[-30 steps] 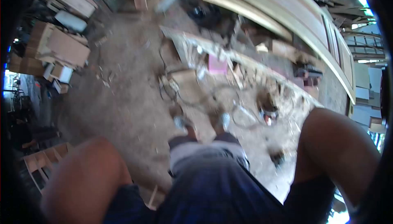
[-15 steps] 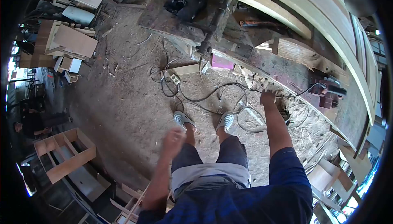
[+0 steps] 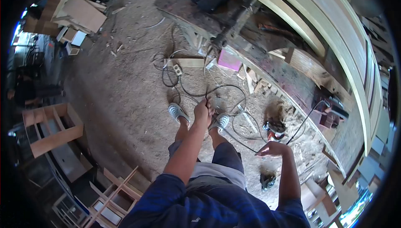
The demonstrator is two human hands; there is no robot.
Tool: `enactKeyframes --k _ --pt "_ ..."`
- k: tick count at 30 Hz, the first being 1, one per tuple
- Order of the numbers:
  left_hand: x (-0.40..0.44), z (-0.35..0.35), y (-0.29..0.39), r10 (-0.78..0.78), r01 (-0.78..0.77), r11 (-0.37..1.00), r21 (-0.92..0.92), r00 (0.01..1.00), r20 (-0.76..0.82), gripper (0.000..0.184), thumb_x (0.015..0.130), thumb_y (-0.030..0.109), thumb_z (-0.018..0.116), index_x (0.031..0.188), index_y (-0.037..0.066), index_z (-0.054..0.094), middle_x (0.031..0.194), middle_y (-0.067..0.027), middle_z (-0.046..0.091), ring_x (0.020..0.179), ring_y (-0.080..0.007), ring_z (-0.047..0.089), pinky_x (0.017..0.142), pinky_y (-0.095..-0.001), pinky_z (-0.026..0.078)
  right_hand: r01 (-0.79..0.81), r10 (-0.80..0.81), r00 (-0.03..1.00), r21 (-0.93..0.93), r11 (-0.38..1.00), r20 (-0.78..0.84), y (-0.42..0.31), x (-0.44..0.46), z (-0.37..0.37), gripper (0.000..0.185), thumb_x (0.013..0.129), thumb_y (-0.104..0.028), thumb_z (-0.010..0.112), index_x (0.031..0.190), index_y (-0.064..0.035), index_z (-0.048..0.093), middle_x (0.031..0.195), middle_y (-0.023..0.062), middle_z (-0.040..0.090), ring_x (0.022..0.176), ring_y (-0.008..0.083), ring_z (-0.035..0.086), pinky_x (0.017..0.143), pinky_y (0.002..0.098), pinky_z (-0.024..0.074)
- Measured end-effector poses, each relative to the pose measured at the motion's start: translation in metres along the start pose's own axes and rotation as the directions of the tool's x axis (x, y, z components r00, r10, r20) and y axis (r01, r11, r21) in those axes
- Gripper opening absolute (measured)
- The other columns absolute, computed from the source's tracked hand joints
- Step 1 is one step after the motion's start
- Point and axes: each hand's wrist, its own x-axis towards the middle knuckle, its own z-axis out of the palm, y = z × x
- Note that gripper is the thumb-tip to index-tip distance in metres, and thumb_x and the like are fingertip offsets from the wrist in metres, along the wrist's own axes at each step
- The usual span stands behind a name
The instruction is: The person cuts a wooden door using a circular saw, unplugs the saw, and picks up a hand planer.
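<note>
A black cable [image 3: 225, 87] runs in loops over the dirt floor around my feet. My left hand [image 3: 204, 112], in front of my body above my shoes, is closed round a stretch of this cable. Further right, my right hand [image 3: 271, 149] has its fingers bent together on the cable, which rises from there to a red power tool [image 3: 330, 117] on the workbench. A socket block [image 3: 178, 70] lies on the floor beside a wooden strip [image 3: 190, 62].
The wooden workbench [image 3: 267, 61] crosses the upper right, with long curved boards [image 3: 348, 57] above it. A pink box [image 3: 229, 60] stands by its edge. Wooden drawer frames [image 3: 56, 132] are at the left. A person [image 3: 31, 90] is at the far left.
My left hand has moved forward and right onto the cable. My right hand has come back from the bench edge toward my body, drawing the cable with it.
</note>
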Motion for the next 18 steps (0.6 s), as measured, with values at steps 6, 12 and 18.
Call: enactKeyframes --k 6,12,18 --pt "-0.127 -0.066 -0.052 -0.512 -0.071 0.647 0.760 0.698 0.501 0.040 0.117 0.038 0.051 0.128 0.004 0.068 0.120 -0.0047 0.074 0.115 -0.0192 0.072 0.101 -0.0317 0.052 0.431 0.076 0.850 0.770 0.471 -0.522 -0.177 0.142 0.007 0.056 0.113 -0.051 0.055 0.129 -0.0007 0.074 0.103 0.0108 0.077 0.088 0.0192 0.072 0.083 0.0368 0.0569" --pt "-0.102 -0.044 0.058 -0.106 0.118 0.971 -0.210 0.992 0.067 0.032 0.110 0.029 0.061 0.121 0.000 0.069 0.090 -0.0041 0.069 0.079 -0.0190 0.068 0.074 -0.0351 0.056 0.388 -0.293 0.921 0.526 0.757 -0.257 -0.207 0.093 0.059 0.042 0.112 -0.046 0.060 0.107 -0.0060 0.074 0.081 0.0030 0.068 0.073 0.0116 0.057 0.068 0.0314 0.0487" --pt "-0.020 -0.107 0.122 0.120 -0.120 0.992 -0.046 0.993 -0.001 0.033 0.109 0.038 0.061 0.110 0.006 0.070 0.066 0.0054 0.046 0.058 -0.0107 0.050 0.053 -0.0272 0.040 -0.318 0.264 0.945 -0.366 0.874 -0.191 -0.009 0.083 0.118 0.047 0.106 -0.050 0.066 0.131 -0.0109 0.075 0.116 0.0156 0.079 0.113 0.0228 0.073 0.097 0.0385 0.0555"
